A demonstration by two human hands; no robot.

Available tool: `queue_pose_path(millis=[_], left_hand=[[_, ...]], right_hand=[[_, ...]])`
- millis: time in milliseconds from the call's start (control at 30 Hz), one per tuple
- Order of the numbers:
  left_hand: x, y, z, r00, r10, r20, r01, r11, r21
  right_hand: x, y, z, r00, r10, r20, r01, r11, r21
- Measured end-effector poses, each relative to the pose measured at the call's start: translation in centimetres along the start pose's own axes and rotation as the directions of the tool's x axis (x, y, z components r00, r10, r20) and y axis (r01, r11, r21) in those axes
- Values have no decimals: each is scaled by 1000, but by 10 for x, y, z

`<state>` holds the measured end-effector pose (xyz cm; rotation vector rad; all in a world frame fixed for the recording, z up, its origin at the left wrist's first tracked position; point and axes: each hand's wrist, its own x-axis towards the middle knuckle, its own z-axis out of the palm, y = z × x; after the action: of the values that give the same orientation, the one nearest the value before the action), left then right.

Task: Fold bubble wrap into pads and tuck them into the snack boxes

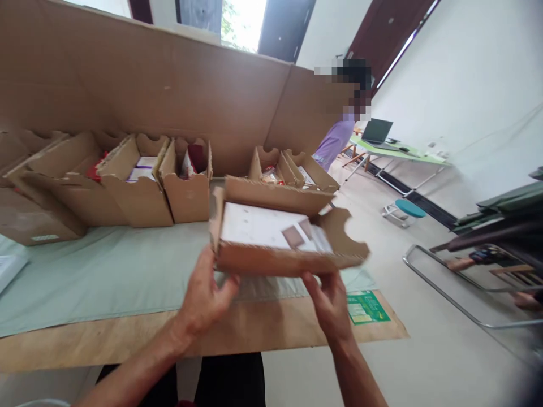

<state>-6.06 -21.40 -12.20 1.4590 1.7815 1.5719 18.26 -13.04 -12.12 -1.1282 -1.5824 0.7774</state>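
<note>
While my left hand (207, 299) clasps the cardboard bin (271, 261) by its near-left corner and my right hand (328, 299) supports its near lower edge, floor (445, 373) opens beyond the table's (271, 325) right end.

the held cardboard box (275, 262) is blurred, small marks (245, 221) on its white contents (263, 226) illegible; the left edge cuts another box (42, 217); a co-worker's head (355, 85) is pixelated.

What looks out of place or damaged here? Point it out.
Nothing looks spilled. The cardboard box in the left hand and right hand stands out: it lies crosswise to the boxes behind, and its rim looks roughly cut.
</note>
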Motion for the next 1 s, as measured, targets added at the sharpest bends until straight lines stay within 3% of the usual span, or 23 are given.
queue_pose_path(millis=[100,167,233,333,467,600,700,833,1000], left_hand=[[-30,-2,5,994,63,85,-65,998,26],[-43,-12,-5,999,-4,39,2,999,44],[-43,-22,-21,994,-101,-45,103,993,61],[-31,-32,-44,976,-194,-102,201,977,64],[-20,-41,-60,973,-226,-43,228,972,52],[7,-49,-57,985,-157,65,155,987,32],[41,-52,-42,984,-104,146,95,994,62],[64,-46,-18,975,-110,193,96,992,83],[30,-37,-4,962,-106,253,119,992,-37]], right_hand=[[-28,13,-18,999,32,-13,-33,999,-18],[-42,11,-8,997,26,70,-23,999,-40],[-44,0,16,991,0,136,7,999,-47],[-39,-14,48,987,-69,145,80,994,-72],[-67,-2,51,978,-142,153,174,959,-224],[-133,24,43,990,-130,59,142,899,-415],[-161,25,54,990,-136,36,138,888,-439],[-140,12,69,946,-222,235,293,897,-331],[-91,8,56,927,-272,259,353,866,-355]])
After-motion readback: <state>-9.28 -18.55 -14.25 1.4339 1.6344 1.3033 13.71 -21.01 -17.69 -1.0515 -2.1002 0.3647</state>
